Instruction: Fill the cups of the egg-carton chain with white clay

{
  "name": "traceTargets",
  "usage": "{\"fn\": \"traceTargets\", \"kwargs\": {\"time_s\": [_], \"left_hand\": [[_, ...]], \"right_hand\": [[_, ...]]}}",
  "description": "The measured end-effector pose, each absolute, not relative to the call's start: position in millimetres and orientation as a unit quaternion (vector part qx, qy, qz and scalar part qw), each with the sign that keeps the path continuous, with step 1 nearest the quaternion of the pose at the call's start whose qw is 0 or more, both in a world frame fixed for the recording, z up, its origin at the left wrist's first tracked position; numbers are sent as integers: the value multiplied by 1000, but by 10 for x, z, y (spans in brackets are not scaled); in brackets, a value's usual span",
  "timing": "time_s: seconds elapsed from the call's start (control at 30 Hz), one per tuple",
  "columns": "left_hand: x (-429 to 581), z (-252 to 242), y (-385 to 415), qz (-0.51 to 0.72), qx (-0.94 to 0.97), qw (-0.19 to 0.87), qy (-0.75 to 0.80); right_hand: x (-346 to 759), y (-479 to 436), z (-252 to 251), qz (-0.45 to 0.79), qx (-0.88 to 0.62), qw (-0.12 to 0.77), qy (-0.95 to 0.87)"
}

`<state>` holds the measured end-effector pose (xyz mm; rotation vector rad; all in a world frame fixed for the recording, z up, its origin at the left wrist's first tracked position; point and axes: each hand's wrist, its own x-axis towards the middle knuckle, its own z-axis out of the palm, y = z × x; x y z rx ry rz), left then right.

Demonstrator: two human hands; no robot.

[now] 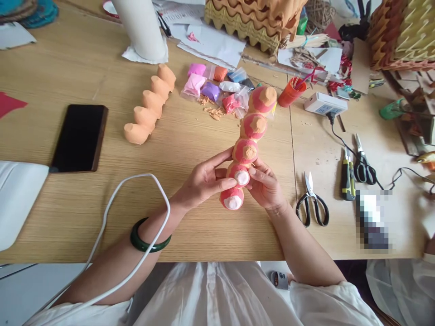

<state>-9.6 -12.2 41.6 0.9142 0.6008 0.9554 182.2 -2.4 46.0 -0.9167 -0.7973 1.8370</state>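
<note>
Between both hands is a strip of egg carton cups (245,151), orange with red-pink clay around the bumps. White clay caps the two bumps nearest me; the others have bare orange tops. My left hand (208,179) grips the strip from the left, its thumb beside the nearer white cap. From the right, my right hand (267,183) holds it with thumb and fingers at that same cup. A second, plain orange strip of carton cups (149,106) lies on the table to the left. Beyond the held strip are bags of coloured clay (210,90).
Scissors (311,199), a utility knife (347,176) and another pair of scissors (363,165) lie at the right. A power strip (325,104) and red cup (291,93) stand behind. A phone (79,138) lies left; a white cable (108,213) crosses my left arm.
</note>
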Motion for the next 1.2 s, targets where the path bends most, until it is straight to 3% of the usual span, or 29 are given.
{"fn": "traceTargets", "kwargs": {"time_s": [1.2], "left_hand": [[1, 414, -136, 467, 309, 770, 306]], "right_hand": [[1804, -101, 429, 675, -385, 437, -453]]}}
